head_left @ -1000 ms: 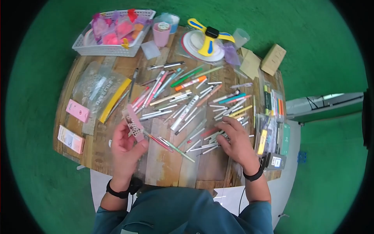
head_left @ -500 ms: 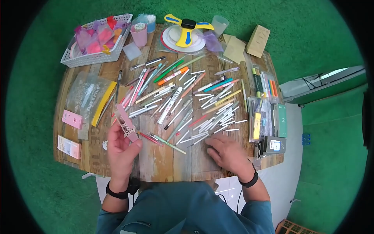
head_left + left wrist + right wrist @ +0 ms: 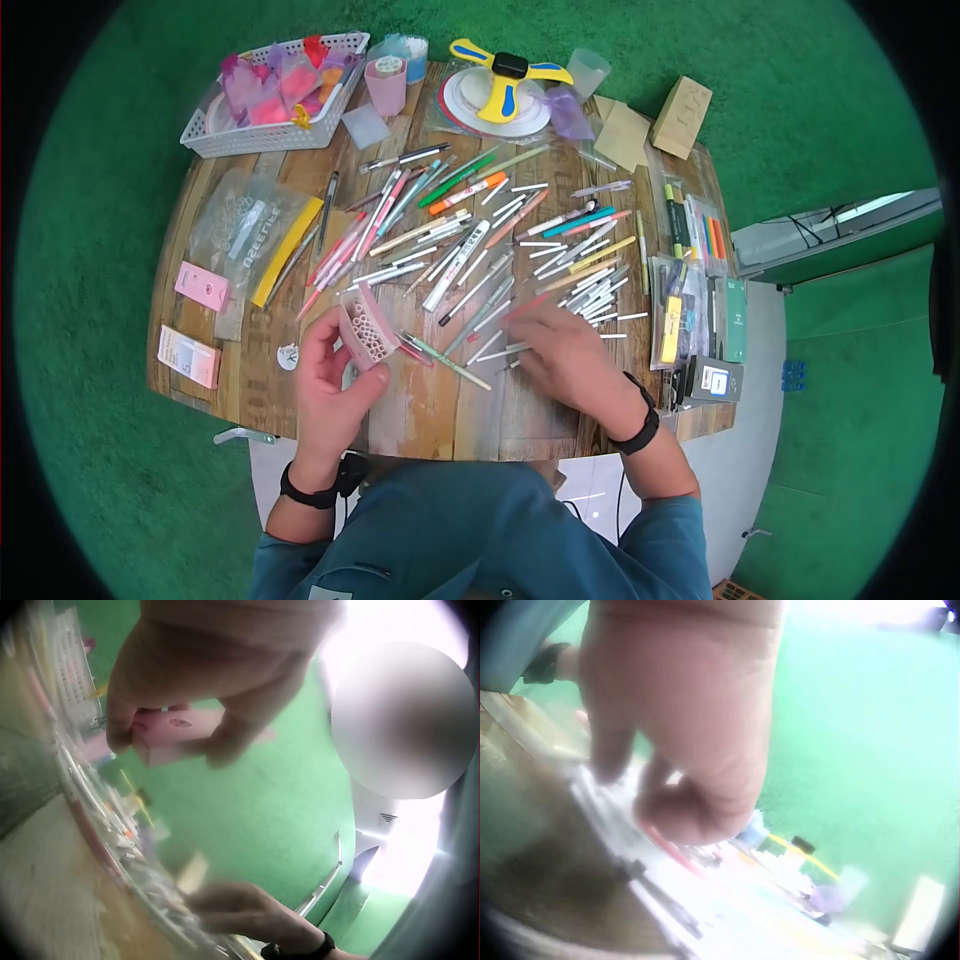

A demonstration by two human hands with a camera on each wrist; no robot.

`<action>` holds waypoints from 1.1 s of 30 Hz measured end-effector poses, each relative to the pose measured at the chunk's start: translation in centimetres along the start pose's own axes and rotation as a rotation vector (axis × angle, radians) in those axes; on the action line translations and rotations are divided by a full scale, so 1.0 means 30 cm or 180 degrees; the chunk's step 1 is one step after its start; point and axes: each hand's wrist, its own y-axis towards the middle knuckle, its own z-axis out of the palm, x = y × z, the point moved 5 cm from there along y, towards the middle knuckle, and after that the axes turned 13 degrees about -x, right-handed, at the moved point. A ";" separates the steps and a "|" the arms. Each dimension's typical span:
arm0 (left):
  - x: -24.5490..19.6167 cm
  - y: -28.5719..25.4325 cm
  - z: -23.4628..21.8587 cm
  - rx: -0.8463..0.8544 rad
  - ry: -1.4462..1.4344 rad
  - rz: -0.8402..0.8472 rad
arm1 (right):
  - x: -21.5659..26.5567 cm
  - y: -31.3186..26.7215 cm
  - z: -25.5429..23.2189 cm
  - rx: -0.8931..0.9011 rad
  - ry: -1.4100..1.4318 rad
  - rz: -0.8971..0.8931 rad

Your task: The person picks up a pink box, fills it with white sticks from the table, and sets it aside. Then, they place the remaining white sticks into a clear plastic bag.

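Note:
My left hand (image 3: pixel 335 390) holds a small pink box (image 3: pixel 366 325) between thumb and fingers, above the near left of the table. Its open top faces up, showing many small white ring-shaped ends packed inside. In the left wrist view, the same pink box (image 3: pixel 176 735) shows a smooth side with a small printed mark. My right hand (image 3: pixel 575 365) is low over the near edge of the spread pens and white sticks (image 3: pixel 590 295), fingers bent downward. Curled fingers (image 3: pixel 682 814) hide the fingertips in the blurred right wrist view, so I cannot tell whether they pinch a stick.
Pens, pencils and a white marker (image 3: pixel 456 265) lie across the middle. Behind them stand a white basket (image 3: pixel 270 138), a pink cup (image 3: pixel 386 92) and a yellow-blue tripod (image 3: pixel 503 90). Pen packs (image 3: pixel 672 310) and a black box (image 3: pixel 712 382) line the right edge. Two small boxes lie left.
My right hand has moved left and a little forward along the near edge of the sticks. The pink box's opening has turned more toward the head camera. The head view has shifted slightly.

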 end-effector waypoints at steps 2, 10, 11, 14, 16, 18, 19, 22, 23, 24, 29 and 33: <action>0.002 0.002 -0.009 0.0002 0.0016 -0.0044 | -0.039 -0.038 -0.043 0.0158 0.0006 0.0472; 0.025 0.003 0.036 0.0178 0.0015 -0.0121 | -0.097 -0.075 0.000 -0.0097 -0.0337 0.0575; 0.020 0.003 0.041 0.0192 0.0011 -0.0105 | -0.093 -0.062 -0.005 -0.0209 -0.0239 0.0709; 0.010 -0.002 0.033 0.0132 0.0041 -0.0078 | -0.103 -0.058 -0.028 -0.0416 -0.0039 0.0850; 0.013 -0.002 0.015 0.0069 0.0076 -0.0076 | -0.117 -0.070 -0.054 -0.0508 0.0060 0.0871; 0.021 0.002 -0.001 0.0034 0.0112 -0.0002 | -0.136 -0.099 -0.097 -0.0619 -0.0152 0.0932; 0.023 0.001 -0.004 0.0014 0.0143 -0.0022 | -0.148 -0.119 -0.113 -0.0626 -0.0118 0.1116; 0.030 0.000 0.011 0.0017 0.0154 -0.0168 | -0.180 -0.190 -0.135 -0.0466 -0.0244 0.1357; 0.029 0.001 0.018 0.0016 0.0157 -0.0170 | -0.178 -0.191 -0.138 -0.0524 -0.0283 0.1291; 0.028 0.004 0.035 0.0099 0.0139 -0.0195 | -0.173 -0.198 -0.139 -0.0522 -0.0281 0.1292; 0.004 0.005 0.091 0.0305 0.0166 -0.0109 | -0.121 -0.173 -0.089 -0.0321 -0.0039 0.0776; -0.005 -0.004 0.096 0.0274 0.0153 -0.0044 | -0.050 -0.076 -0.010 -0.0176 0.0065 0.0097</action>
